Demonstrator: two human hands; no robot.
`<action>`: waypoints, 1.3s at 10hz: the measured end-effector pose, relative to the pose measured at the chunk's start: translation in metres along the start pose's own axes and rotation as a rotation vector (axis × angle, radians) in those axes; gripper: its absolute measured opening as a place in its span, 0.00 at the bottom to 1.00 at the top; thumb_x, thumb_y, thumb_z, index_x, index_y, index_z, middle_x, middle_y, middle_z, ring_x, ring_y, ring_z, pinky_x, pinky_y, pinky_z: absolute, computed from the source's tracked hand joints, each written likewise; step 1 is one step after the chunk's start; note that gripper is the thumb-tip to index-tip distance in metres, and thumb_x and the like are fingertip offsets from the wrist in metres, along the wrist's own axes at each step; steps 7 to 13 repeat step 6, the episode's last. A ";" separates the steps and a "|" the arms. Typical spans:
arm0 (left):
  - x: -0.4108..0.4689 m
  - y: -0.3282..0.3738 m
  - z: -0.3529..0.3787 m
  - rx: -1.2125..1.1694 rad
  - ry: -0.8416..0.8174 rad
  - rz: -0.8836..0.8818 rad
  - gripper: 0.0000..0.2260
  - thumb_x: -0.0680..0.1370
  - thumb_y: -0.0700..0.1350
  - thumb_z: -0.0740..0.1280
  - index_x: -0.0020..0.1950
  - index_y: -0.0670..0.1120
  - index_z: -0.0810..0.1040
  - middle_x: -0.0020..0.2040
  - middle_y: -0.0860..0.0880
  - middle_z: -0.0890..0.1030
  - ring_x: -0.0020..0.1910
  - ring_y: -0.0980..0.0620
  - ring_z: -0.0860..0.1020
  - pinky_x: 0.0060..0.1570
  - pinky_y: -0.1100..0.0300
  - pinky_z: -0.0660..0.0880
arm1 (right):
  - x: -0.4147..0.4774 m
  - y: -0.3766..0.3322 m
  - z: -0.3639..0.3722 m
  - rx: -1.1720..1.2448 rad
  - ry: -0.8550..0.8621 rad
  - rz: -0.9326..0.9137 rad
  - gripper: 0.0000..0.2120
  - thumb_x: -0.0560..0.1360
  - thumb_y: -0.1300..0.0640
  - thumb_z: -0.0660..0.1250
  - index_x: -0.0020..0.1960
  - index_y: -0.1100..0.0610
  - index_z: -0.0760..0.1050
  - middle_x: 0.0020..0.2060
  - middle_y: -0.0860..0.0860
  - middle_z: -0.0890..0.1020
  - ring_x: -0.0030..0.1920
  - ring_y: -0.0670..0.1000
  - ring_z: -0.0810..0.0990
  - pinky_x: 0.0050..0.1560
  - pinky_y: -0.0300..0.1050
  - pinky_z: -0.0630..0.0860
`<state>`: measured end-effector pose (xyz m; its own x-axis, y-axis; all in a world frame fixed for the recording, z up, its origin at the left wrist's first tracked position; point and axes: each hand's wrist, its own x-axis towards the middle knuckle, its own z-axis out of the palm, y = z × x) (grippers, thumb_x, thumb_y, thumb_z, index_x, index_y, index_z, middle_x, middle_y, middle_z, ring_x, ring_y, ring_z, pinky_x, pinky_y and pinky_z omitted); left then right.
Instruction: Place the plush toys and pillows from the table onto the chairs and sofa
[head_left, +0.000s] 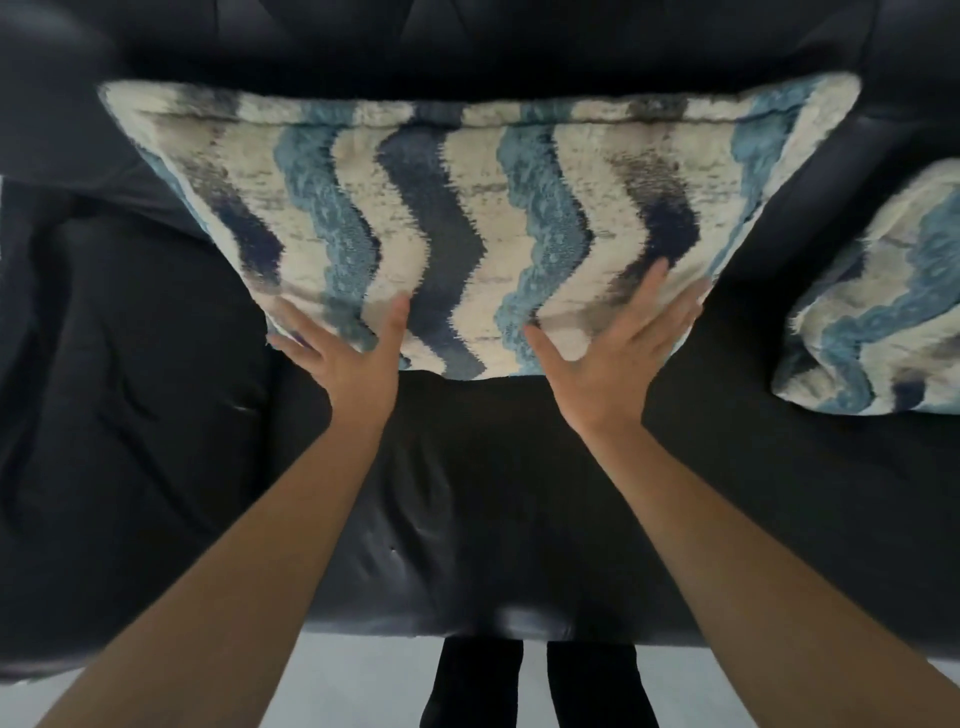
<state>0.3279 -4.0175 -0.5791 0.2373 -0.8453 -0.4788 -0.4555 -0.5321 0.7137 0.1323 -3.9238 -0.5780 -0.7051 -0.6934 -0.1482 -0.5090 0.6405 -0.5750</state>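
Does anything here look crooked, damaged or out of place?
Nothing serious. The second pillow at the right edge sits tilted, unlike the centre pillow leaning straight against the sofa back. A tiny pale mark on the seat may be a nick.

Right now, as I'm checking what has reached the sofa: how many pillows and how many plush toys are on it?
Pillows: 2, the wavy blue-and-cream pillow that the left hand and right hand touch on the sofa, and a matching pillow at the right edge.
Plush toys: 0 in view.
Total: 2.
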 end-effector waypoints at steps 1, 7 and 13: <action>0.011 -0.004 0.010 -0.200 -0.203 -0.179 0.62 0.59 0.75 0.74 0.77 0.68 0.32 0.83 0.50 0.35 0.82 0.42 0.50 0.67 0.38 0.72 | 0.014 0.006 0.003 0.245 -0.237 0.235 0.70 0.64 0.34 0.79 0.80 0.47 0.27 0.77 0.64 0.27 0.79 0.68 0.34 0.78 0.66 0.50; -0.083 0.005 -0.038 0.085 -0.324 0.233 0.25 0.83 0.53 0.65 0.79 0.50 0.66 0.77 0.53 0.69 0.75 0.57 0.67 0.74 0.60 0.63 | -0.036 0.017 -0.061 0.046 -0.252 -0.116 0.29 0.81 0.40 0.62 0.78 0.52 0.66 0.72 0.54 0.73 0.72 0.52 0.72 0.71 0.52 0.71; -0.083 0.005 -0.038 0.085 -0.324 0.233 0.25 0.83 0.53 0.65 0.79 0.50 0.66 0.77 0.53 0.69 0.75 0.57 0.67 0.74 0.60 0.63 | -0.036 0.017 -0.061 0.046 -0.252 -0.116 0.29 0.81 0.40 0.62 0.78 0.52 0.66 0.72 0.54 0.73 0.72 0.52 0.72 0.71 0.52 0.71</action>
